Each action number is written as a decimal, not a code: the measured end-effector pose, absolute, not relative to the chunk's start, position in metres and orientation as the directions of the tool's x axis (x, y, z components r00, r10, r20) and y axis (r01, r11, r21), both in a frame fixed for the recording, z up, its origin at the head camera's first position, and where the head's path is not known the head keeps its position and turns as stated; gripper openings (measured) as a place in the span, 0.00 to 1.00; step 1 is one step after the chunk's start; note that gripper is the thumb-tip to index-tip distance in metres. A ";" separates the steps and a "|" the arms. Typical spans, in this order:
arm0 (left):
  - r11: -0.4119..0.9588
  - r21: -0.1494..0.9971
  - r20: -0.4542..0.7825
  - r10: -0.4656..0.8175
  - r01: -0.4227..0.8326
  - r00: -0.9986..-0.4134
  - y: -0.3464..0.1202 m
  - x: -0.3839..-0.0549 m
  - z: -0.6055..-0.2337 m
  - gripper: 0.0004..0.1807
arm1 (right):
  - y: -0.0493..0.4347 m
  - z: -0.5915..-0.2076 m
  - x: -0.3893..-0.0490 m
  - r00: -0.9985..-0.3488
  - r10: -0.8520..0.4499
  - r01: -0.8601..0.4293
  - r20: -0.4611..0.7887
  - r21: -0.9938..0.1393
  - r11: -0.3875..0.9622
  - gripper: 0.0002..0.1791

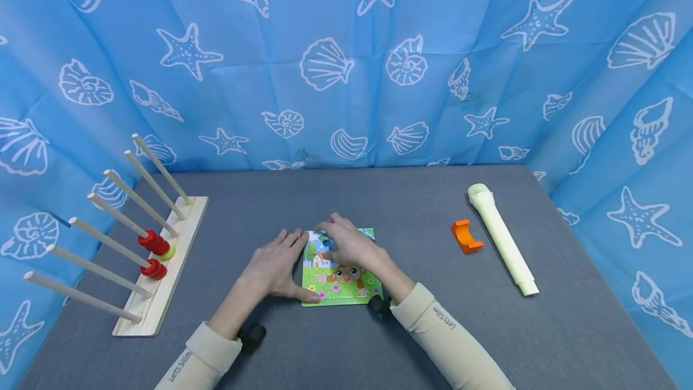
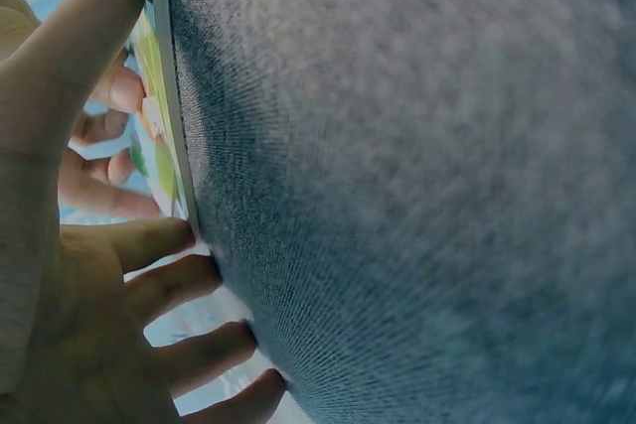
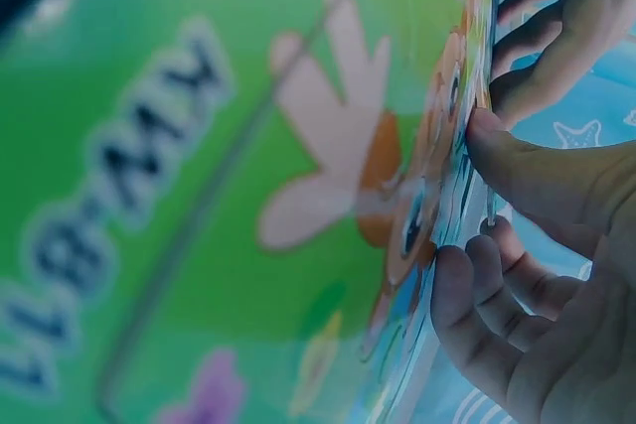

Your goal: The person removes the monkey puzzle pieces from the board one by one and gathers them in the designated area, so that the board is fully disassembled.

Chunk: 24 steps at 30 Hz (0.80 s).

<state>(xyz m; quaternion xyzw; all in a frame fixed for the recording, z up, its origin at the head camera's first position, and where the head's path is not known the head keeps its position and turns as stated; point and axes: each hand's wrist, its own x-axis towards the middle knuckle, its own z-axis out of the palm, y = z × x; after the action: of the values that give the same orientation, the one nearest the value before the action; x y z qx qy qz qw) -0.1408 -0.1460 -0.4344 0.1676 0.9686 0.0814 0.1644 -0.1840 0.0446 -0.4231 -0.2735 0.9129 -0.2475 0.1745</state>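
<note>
A jigsaw puzzle (image 1: pixel 346 295) with a cartoon monkey on green ground lies flat in the middle of the table. My left hand (image 1: pixel 275 265) is spread at its left side, thumb on the lower left corner and fingertips down by the upper left edge. Over the puzzle's upper part is my right hand (image 1: pixel 351 247), its thumb and fingers curled round what looks like a small puzzle piece, mostly hidden. In the right wrist view, the puzzle (image 3: pixel 229 275) fills the left, and the right hand's thumb (image 3: pixel 512 151) and fingertips are at its surface.
On the left stands a wooden peg rack (image 1: pixel 178 281) with red rings (image 1: pixel 154 268) and a yellow-green ring (image 1: pixel 169 253) on two pegs. To the right lie an orange curved block (image 1: pixel 465 237) and a cream microphone-shaped stick (image 1: pixel 502 239). A blue shell-patterned curtain (image 1: pixel 281 77) hangs behind the grey table.
</note>
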 end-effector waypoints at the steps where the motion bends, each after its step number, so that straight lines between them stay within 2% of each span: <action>1: 0.931 0.215 -0.293 0.349 0.295 -0.890 -0.146 -0.141 -0.435 0.73 | 0.045 -0.423 -0.184 -0.790 -0.586 -0.414 -0.182 -0.548 0.727 0.28; 12: 0.933 0.232 -0.299 0.337 0.275 -0.893 -0.147 -0.141 -0.436 0.74 | 0.058 -0.419 -0.186 -0.815 -0.564 -0.410 -0.134 -0.556 0.723 0.24; 24: 0.941 0.220 -0.319 0.319 0.258 -0.892 -0.147 -0.140 -0.437 0.73 | 0.092 -0.405 -0.199 -0.848 -0.514 -0.387 -0.129 -0.513 0.766 0.25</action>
<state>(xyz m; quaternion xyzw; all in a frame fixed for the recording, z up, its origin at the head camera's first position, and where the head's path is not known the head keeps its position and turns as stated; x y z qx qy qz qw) -0.1401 -0.1465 -0.4368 0.1489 0.9689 0.0860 0.1779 -0.1989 0.0923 -0.4051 -0.2421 0.9305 -0.2413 0.1319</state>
